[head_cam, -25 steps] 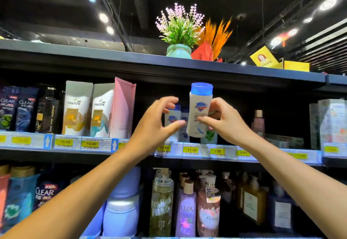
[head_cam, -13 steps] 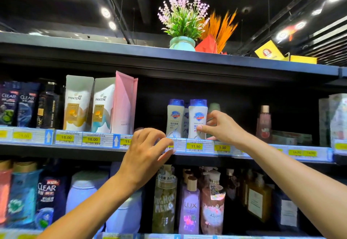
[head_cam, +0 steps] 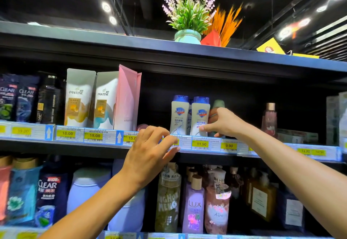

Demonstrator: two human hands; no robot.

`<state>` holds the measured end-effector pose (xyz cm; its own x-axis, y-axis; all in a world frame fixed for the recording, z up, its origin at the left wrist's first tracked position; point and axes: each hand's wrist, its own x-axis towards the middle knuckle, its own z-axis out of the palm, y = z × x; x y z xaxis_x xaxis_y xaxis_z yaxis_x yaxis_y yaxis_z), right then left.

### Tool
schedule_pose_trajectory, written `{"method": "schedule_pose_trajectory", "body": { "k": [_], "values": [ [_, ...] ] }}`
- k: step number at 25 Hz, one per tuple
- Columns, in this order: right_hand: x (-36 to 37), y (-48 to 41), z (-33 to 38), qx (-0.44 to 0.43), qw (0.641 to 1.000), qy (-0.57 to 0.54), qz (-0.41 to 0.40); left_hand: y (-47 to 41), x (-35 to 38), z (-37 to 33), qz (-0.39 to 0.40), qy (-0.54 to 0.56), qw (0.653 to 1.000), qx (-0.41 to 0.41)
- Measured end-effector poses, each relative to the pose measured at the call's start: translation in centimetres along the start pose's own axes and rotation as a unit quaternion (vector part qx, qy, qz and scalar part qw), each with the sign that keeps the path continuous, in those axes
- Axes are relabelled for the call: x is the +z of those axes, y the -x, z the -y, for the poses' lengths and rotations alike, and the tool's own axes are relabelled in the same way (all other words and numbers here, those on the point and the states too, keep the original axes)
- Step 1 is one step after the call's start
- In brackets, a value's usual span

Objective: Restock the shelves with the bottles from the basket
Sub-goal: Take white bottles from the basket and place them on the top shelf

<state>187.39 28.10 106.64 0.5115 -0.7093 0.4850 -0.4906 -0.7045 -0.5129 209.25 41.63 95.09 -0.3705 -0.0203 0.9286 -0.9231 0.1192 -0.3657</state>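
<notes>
Head view: the right hand (head_cam: pixel 223 124) grips a Safeguard bottle (head_cam: pixel 200 116), thumb on its lower front and fingers curled round its right side. The bottle stands upright on the middle shelf (head_cam: pixel 75 146), just right of a second Safeguard bottle (head_cam: pixel 179 115). The left hand (head_cam: pixel 150 150) holds nothing, its loosely curled fingertips against the price strip (head_cam: pixel 201 144).

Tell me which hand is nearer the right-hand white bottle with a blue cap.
Right. The right hand pinches the white bottle low on its right side; the left hand is below and left of it, at the price strip.
</notes>
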Motion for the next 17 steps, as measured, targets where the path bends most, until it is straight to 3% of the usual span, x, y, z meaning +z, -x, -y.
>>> {"method": "schedule_pose_trajectory", "body": {
  "k": [17],
  "values": [
    [1.0,-1.6,-0.4,0.000,1.000,-0.010,0.009,0.0,-0.4,-0.2,0.037,0.007,0.999,-0.036]
  ]
}}
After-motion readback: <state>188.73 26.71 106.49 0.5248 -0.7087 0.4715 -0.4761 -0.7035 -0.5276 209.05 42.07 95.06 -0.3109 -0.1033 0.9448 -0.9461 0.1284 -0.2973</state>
